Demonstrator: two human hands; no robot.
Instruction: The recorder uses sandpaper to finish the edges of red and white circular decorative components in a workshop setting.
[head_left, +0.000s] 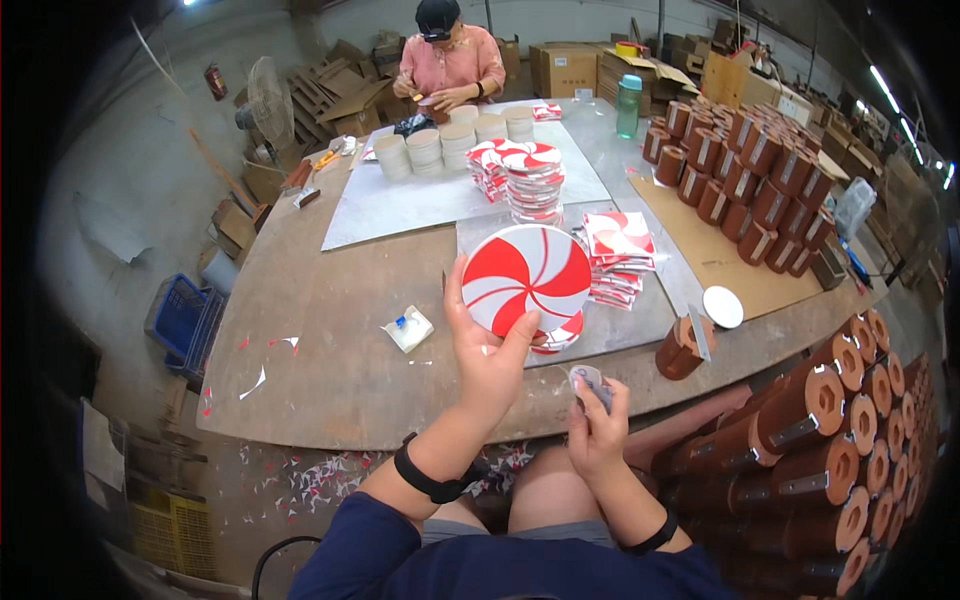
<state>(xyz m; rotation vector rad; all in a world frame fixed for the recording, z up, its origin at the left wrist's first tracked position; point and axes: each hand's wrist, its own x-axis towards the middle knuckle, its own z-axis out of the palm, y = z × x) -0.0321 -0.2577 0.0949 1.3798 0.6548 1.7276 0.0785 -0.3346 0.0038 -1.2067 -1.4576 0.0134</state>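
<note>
My left hand [488,368] grips a round disc [527,278] with a red and white swirl pattern by its lower left edge, face up above the table. Closed around a small greyish flat piece [594,384] is my right hand [600,432], below and right of the disc; I cannot make out its kind. Behind the disc rises a stack of round swirl discs [535,180]. To its right lies a pile of square red and white swirl sheets [620,240]. More swirl pieces [560,335] show partly under the held disc.
Across the table [330,340] a person [455,70] works near stacks of pale discs [425,150]. Brown cylinders [750,175] are piled at the right, more [810,440] below. A single brown cylinder [680,352], white disc [723,307] and green bottle [628,108] stand nearby. Scraps litter the floor.
</note>
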